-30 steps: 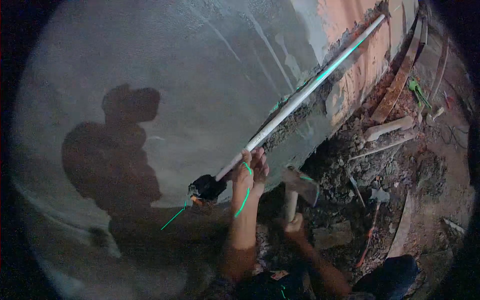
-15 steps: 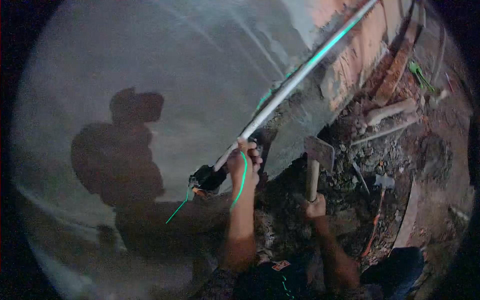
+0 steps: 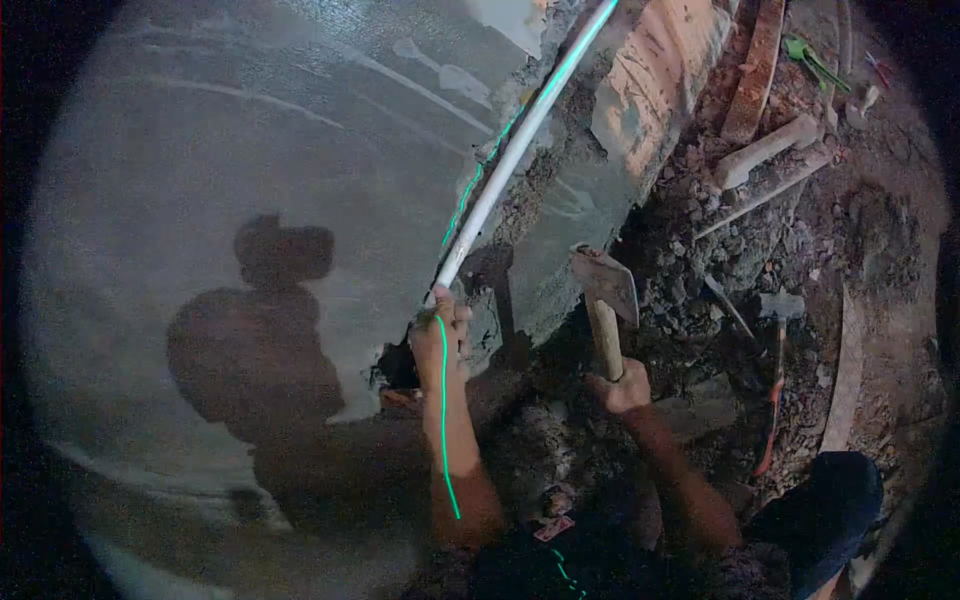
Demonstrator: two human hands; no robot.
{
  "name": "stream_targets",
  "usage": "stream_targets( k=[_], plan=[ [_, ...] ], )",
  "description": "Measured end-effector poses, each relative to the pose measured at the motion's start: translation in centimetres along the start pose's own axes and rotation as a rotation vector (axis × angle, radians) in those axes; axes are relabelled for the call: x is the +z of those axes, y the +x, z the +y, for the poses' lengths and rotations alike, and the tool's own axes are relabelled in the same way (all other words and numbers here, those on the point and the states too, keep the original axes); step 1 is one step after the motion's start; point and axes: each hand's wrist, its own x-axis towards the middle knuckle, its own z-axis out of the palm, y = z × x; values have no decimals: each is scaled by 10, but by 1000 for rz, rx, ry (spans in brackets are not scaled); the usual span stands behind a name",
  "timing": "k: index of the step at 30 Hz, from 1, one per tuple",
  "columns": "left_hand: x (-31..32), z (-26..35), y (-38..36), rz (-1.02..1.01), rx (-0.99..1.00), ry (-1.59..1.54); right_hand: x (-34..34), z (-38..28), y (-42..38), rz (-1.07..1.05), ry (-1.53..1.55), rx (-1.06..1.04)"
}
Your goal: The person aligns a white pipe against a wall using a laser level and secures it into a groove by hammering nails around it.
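Note:
A long white pipe [image 3: 512, 150] runs at a slant along a rough groove [image 3: 485, 185] in the grey wall. My left hand [image 3: 440, 325] is closed around its lower end, just above a dark broken hole [image 3: 398, 365]. My right hand [image 3: 622, 385] grips the wooden handle [image 3: 605, 340] of a short hatchet-like tool. Its broad, flat metal head [image 3: 607, 284] points upward, apart from the pipe and wall. A green laser line crosses my left forearm and the pipe's upper part.
Rubble [image 3: 690, 290] covers the ground along the wall's foot. On it lie a hammer [image 3: 780, 305] with an orange handle, a wooden block [image 3: 765, 150] and a flat strip [image 3: 845, 380]. A green tool [image 3: 812, 62] lies farther off.
The view has shifted, and the pipe now sits steeper, closer along the groove. My left hand has moved left with its lower end. The hatchet-like tool has tilted slightly left.

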Motion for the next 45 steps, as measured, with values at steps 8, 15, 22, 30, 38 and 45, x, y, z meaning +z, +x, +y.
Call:
stream_targets(
  k=[8, 15, 22, 30, 38, 45],
  plan=[
    [8, -10, -1, 87, 78, -162, 15, 16, -4, -78, -45, 74],
    [-2, -1, -13, -70, 76, -155, 26, 34, -3, -86, 145, 106],
    [6, -15, -1, 91, 225, -64, 27, 19, -4, -101, 40, -63],
    [6, -11, -1, 111, 266, 11, 98, 17, 15, -67, 399, -351],
    [13, -21, 3, 130, 214, -80, 80, -9, 17, -209, 150, -169],
    [8, -22, 0, 93, 238, -64, 110, 12, 21, -25, -30, -441]
  ],
)
